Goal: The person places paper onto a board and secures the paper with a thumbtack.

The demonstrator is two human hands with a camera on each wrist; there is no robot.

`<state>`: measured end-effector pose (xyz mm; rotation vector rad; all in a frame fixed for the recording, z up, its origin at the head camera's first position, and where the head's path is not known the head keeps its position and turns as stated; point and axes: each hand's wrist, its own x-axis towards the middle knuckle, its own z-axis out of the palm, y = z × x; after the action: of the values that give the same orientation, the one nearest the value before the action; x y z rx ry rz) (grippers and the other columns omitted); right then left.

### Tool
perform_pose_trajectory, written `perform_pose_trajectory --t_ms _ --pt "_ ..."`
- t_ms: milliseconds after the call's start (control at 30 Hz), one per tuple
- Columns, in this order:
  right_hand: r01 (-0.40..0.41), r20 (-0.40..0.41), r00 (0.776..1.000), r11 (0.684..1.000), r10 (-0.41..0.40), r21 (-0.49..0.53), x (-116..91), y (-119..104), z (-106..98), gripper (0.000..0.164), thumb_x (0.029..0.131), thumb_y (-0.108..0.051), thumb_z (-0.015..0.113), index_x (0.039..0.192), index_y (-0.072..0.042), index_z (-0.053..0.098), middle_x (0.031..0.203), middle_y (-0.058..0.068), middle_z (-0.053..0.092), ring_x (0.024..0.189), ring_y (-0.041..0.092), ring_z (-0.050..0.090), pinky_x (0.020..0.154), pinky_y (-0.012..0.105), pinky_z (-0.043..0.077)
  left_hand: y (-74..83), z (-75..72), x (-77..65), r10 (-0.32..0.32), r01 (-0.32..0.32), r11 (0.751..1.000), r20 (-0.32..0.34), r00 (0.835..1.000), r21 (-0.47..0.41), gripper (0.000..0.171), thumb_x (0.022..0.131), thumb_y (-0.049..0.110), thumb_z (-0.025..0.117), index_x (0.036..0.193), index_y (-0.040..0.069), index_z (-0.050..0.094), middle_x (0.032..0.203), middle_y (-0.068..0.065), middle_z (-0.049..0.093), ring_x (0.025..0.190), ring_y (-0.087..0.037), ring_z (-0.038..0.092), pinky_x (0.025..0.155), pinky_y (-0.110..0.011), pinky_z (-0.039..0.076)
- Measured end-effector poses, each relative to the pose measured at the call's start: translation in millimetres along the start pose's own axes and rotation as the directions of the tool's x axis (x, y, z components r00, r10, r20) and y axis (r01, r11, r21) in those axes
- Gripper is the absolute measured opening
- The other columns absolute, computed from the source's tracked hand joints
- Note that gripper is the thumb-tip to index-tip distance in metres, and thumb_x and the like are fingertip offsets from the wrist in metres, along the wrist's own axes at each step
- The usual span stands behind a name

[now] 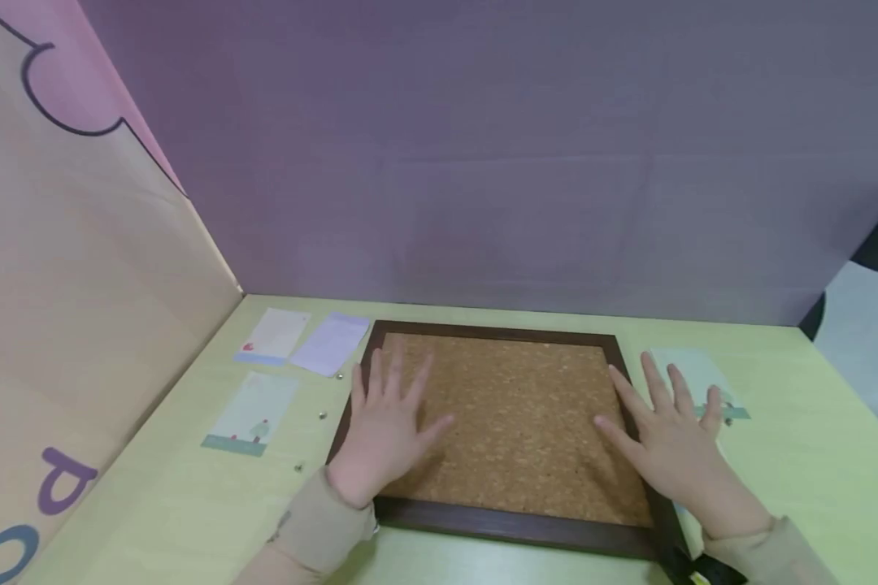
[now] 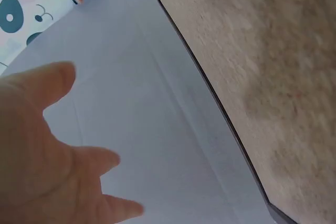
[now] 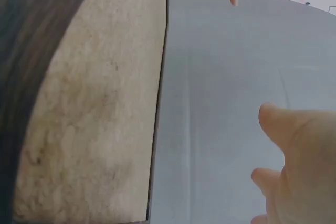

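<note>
A cork board (image 1: 519, 422) with a dark brown frame (image 1: 512, 524) lies flat on the pale table. Over its left side my left hand (image 1: 384, 439) hovers palm down, fingers straight and spread. My right hand (image 1: 676, 443) is spread the same way above the right side of the frame. Both wrist views show air between the palms and the cork (image 2: 278, 77), and neither hand holds anything. In the right wrist view the wooden frame edge (image 3: 37, 40) looms close, with the right hand's thumb and fingers off to the side.
Left of the board lie a card with a red picture (image 1: 274, 331), a lilac sheet (image 1: 331, 343), a tree card (image 1: 252, 410) and several small metallic pieces (image 1: 323, 415). Another card (image 1: 691, 374) lies right. A grey-purple backdrop (image 1: 483, 162) stands behind; a black item (image 1: 717, 569) sits front right.
</note>
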<state>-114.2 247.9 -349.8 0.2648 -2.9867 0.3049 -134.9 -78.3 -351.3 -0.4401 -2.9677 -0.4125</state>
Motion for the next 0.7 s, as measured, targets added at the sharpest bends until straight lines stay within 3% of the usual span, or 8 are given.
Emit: perform_pose_trajectory --t_ms 267,400,533,633,700 --pt "0.063 0.022 0.998 0.998 -0.063 -0.01 -2.1 0.5 5.9 0.069 0.094 -0.053 0.047 0.15 -0.016 0.027 0.151 0.029 0.02 0.13 0.055 0.024 0.098 0.074 0.018 -6.8 -0.7 -6.3 0.01 -0.01 1.0 0.063 0.998 -0.011 0.076 0.088 0.058 0.053 0.148 0.018 0.031 0.154 -0.025 0.015 0.137 -0.052 0.018 0.108 -0.065 0.02" --pt "0.123 0.022 0.992 0.992 -0.123 -0.003 -5.9 0.2 12.0 0.061 0.092 -0.047 0.055 0.133 -0.004 0.049 0.139 0.031 0.039 0.117 0.054 0.043 0.088 0.067 0.039 -11.3 -3.5 -9.3 0.009 -0.008 1.0 0.08 0.997 -0.013 0.069 0.09 0.055 0.052 0.142 0.01 0.043 0.148 -0.027 0.031 0.133 -0.05 0.032 0.106 -0.062 0.029" --pt "0.173 0.049 0.984 0.985 -0.173 0.009 -11.9 0.4 18.9 0.05 0.088 -0.047 0.061 0.114 -0.004 0.061 0.12 0.024 0.057 0.103 0.043 0.057 0.082 0.055 0.049 -16.5 -9.1 -11.4 0.034 -0.035 0.999 0.056 0.998 0.008 0.057 0.091 0.049 0.054 0.125 0.003 0.058 0.117 -0.021 0.061 0.11 -0.038 0.057 0.092 -0.05 0.046" --pt "0.197 0.075 0.977 0.98 -0.197 0.008 -16.7 0.9 23.2 0.046 0.086 -0.048 0.063 0.11 -0.009 0.064 0.112 0.011 0.061 0.097 0.03 0.06 0.079 0.047 0.052 -21.8 -13.5 -12.6 0.048 -0.048 0.999 0.019 0.999 0.012 0.044 0.09 0.043 0.058 0.108 0.003 0.064 0.091 -0.011 0.065 0.087 -0.029 0.062 0.074 -0.042 0.051" --pt "0.218 0.078 0.973 0.976 -0.218 0.0 -18.2 1.9 25.7 0.043 0.084 -0.048 0.065 0.106 -0.011 0.065 0.108 0.006 0.06 0.093 0.024 0.06 0.075 0.043 0.052 -26.6 -15.8 -12.9 0.044 -0.045 0.999 0.011 0.999 0.004 0.037 0.09 0.04 0.059 0.099 0.005 0.065 0.084 -0.008 0.064 0.079 -0.026 0.062 0.067 -0.04 0.051"
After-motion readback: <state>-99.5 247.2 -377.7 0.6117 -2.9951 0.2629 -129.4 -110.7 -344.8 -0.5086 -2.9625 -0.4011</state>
